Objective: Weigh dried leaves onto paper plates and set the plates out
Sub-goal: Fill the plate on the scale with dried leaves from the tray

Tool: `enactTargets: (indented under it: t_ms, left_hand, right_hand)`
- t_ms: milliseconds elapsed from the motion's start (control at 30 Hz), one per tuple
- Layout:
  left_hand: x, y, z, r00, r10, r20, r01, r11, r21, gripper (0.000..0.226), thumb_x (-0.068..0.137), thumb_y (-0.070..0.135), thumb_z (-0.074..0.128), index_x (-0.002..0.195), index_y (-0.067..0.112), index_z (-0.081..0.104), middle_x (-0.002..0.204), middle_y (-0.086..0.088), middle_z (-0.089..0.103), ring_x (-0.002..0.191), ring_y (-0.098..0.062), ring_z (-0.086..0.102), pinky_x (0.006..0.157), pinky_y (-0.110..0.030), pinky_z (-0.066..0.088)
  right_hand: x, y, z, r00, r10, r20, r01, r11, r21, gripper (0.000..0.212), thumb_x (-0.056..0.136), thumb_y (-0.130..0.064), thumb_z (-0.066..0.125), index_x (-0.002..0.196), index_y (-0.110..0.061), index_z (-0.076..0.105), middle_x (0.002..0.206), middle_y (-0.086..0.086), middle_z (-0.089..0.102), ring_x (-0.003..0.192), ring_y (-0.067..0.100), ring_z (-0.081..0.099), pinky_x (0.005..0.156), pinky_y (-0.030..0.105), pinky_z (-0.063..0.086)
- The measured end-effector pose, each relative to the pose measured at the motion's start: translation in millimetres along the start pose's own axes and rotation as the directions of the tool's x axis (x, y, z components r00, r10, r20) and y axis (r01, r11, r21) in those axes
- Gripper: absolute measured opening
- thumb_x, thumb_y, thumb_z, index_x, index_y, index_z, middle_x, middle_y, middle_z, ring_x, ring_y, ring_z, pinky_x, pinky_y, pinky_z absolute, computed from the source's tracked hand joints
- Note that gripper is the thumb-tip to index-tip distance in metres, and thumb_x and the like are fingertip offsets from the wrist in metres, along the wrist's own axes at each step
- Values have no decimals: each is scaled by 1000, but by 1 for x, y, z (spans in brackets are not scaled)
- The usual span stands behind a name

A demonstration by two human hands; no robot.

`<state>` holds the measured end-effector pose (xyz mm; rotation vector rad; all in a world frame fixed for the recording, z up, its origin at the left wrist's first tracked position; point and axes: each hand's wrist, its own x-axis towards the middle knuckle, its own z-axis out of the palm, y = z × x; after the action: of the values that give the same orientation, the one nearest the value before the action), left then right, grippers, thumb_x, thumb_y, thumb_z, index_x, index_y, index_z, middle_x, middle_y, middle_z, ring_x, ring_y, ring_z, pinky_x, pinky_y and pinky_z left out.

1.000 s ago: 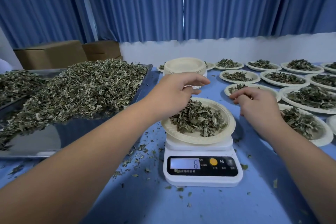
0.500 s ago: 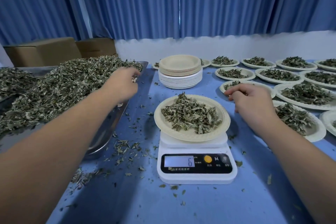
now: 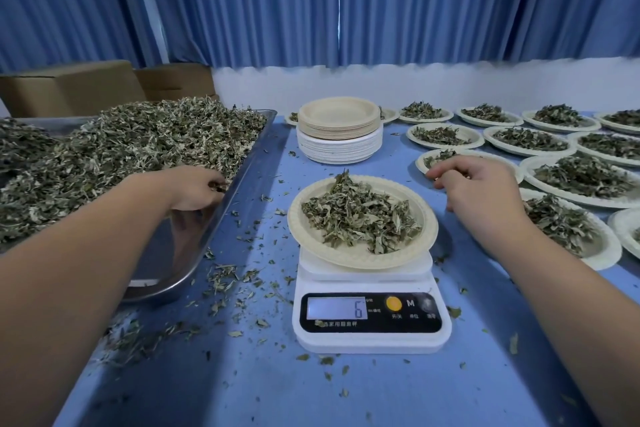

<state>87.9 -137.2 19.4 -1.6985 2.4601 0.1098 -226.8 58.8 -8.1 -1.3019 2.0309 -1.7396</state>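
The weighing step is under way. The left hand [image 3: 194, 189] is reaching into the heap of grey-green dried leaves [image 3: 121, 149] at the near edge of the shallow steel tray [image 3: 194, 250], its fingers curling round a small pinch of them. The round cream paper plate [image 3: 427, 225] is sitting on the white digital kitchen scale [image 3: 370, 340] with a mound of leaves on it, and the display is reading 6. The right hand [image 3: 481, 191] is hovering just beside the plate's right rim, fingers loosely bent and holding nothing. Filled paper plates [image 3: 606, 253] are lying in rows on the blue table [image 3: 346, 392], and a stack of empty paper plates [image 3: 339, 135] is standing behind the scale. The portion looks to be getting topped up. The next move is calling for a light sprinkle over the plate while watching the reading, then carrying the plate level to the rows.
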Motion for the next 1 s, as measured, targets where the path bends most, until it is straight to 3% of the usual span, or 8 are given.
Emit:
enactTargets:
  t_ms: [100,233,333,400,500,700,900,1000]
  left_hand:
    - [2,2,-4,992,-1,-128,8,998,55,40,97,26,52,135,16,51,120,-12,56,92,-26,56,84,-33,49]
    - [5,6,-2,995,50,-81,-46,997,59,57,95,18,50,149,22,32,151,-12,31,130,-30,42,102,-37,41]
    - [-3,13,-1,995,101,15,-101,994,-33,42,96,7,44,137,17,51,128,-9,58,98,-23,55,77,-28,41]
    - [-9,18,-3,994,106,-34,-104,994,43,29,97,8,44,120,14,61,110,-8,65,84,-20,52,71,-26,38]
    - [-15,26,-3,991,82,-105,-65,986,154,22,97,2,39,101,10,60,113,-11,65,89,-24,55,73,-27,41]
    - [-23,27,2,996,29,-89,-5,965,260,20,90,-6,47,97,4,62,95,-8,66,87,-25,62,77,-32,53]
    - [-36,18,1,988,74,-132,-68,996,56,27,84,-10,45,81,12,60,83,-5,62,79,-22,56,67,-28,46]
    - [-44,7,-11,996,75,51,-60,967,-246,20,89,-5,52,78,8,62,76,-5,64,68,-19,61,59,-25,49]
  right_hand:
    - [0,-1,-1,1000,11,-14,-11,1000,-1,34,83,-7,48,68,-29,69,74,6,69,50,19,46,47,25,37]
    - [0,-2,-1,1000,15,-23,-15,1000,21,34,83,-7,47,69,-28,70,74,12,68,44,16,41,45,24,33]
    - [0,-3,-2,1000,24,-17,-24,999,26,35,83,-7,48,68,-28,70,67,5,67,40,11,39,40,21,32]
    - [-1,-4,-2,1000,17,-15,-17,1000,18,36,83,-6,48,67,-29,70,64,-2,66,39,9,38,38,19,31]
    - [-3,-7,-2,1000,8,-11,-8,1000,24,36,84,-5,47,67,-29,69,62,-10,66,38,6,38,36,16,32]
    - [-6,-12,-3,1000,-1,-17,1,1000,21,36,85,-4,48,68,-30,68,62,-12,65,39,9,39,35,15,31]
    - [-8,-14,-4,1000,-6,-16,7,999,33,36,84,-3,49,69,-29,68,56,-10,64,38,9,38,37,16,32]
    - [-10,-15,-5,1000,0,-12,1,999,35,34,85,-4,49,71,-28,69,54,-12,64,35,6,36,35,16,31]
